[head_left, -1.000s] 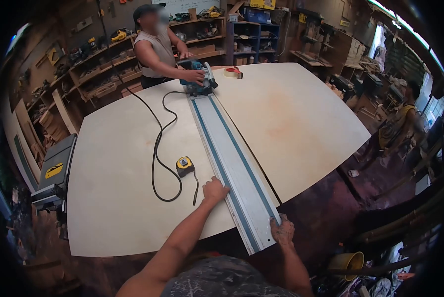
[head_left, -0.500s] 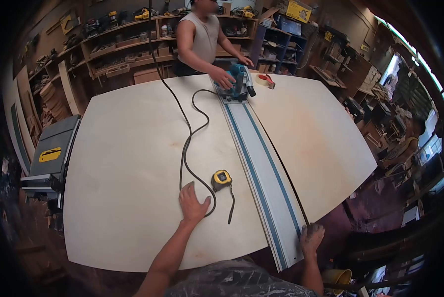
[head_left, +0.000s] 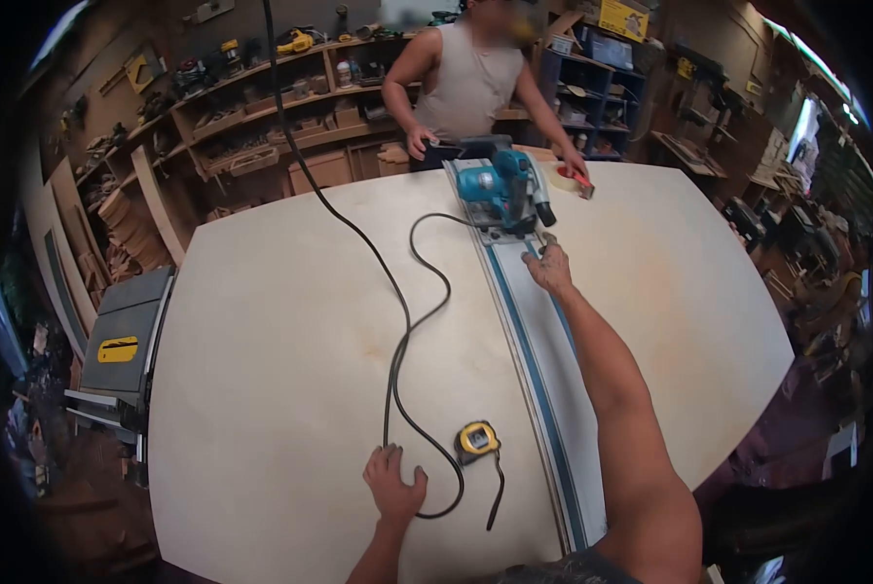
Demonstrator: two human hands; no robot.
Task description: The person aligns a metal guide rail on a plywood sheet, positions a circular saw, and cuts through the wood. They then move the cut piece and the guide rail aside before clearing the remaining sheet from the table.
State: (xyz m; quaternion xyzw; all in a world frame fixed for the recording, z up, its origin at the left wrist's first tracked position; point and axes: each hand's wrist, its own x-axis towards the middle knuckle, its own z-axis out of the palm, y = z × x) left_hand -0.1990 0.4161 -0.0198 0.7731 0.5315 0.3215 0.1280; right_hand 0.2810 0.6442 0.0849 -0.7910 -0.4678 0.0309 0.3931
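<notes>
A teal circular saw [head_left: 500,190] sits at the far end of a long guide rail [head_left: 529,336] on the pale board [head_left: 280,350]. My right hand [head_left: 550,268] reaches over the rail just on the near side of the saw, its fingers apart and nothing held. Lower left, my left hand [head_left: 394,484] rests on the board with spread fingers, close to the looping black cable [head_left: 397,360]. A yellow and black tape measure [head_left: 477,440] lies between that hand and the rail, a dark strap trailing from it.
Across the board stands a co-worker [head_left: 465,78], one hand at a tape roll with a red part [head_left: 575,179]. Shelves [head_left: 358,88] with tools line the back. A grey machine table [head_left: 125,326] adjoins the board's left side.
My right hand has left the rail's near end and moved forward to beside the saw. The co-worker's hands have come off the saw, one now at the tape roll. The view has shifted.
</notes>
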